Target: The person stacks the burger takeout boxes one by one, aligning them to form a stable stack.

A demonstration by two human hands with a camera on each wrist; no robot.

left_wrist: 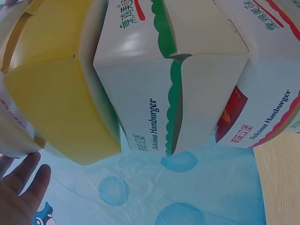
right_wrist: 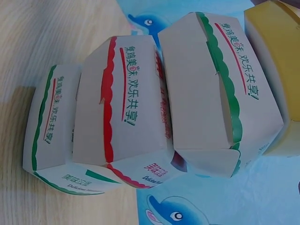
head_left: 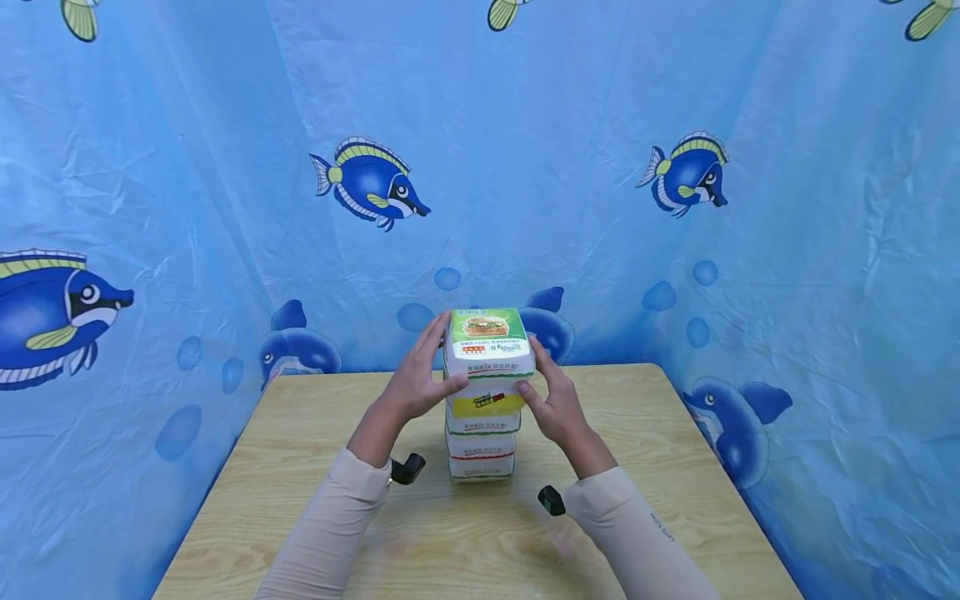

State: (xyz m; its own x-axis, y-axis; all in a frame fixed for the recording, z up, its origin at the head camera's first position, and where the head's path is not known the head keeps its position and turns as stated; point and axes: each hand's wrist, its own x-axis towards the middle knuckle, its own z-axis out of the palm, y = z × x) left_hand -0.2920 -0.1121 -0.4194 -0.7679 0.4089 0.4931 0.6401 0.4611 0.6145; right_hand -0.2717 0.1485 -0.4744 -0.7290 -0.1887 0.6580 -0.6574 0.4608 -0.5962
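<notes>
A stack of several burger boxes stands on the table. At the top is a white burger box [head_left: 491, 367] with a green lid picture. Below it come a yellow burger box [left_wrist: 61, 108], a green-edged burger box [right_wrist: 220, 89], a red-edged burger box [right_wrist: 124, 98] and another green-edged burger box [right_wrist: 54, 122] at the bottom. My left hand [head_left: 411, 382] grips the top box's left side, thumb at its front lower edge. On the opposite side my right hand [head_left: 557, 407] holds the same box, thumb near its front lower corner. The right wrist view does not show the right hand.
The wooden table [head_left: 300, 492] carries the stack near its middle. Behind and beside it hangs a blue curtain [head_left: 525, 100] printed with fish and dolphins. Small black wrist cameras, including one beside the left wrist [head_left: 407, 468], sit near the stack's base in the head view.
</notes>
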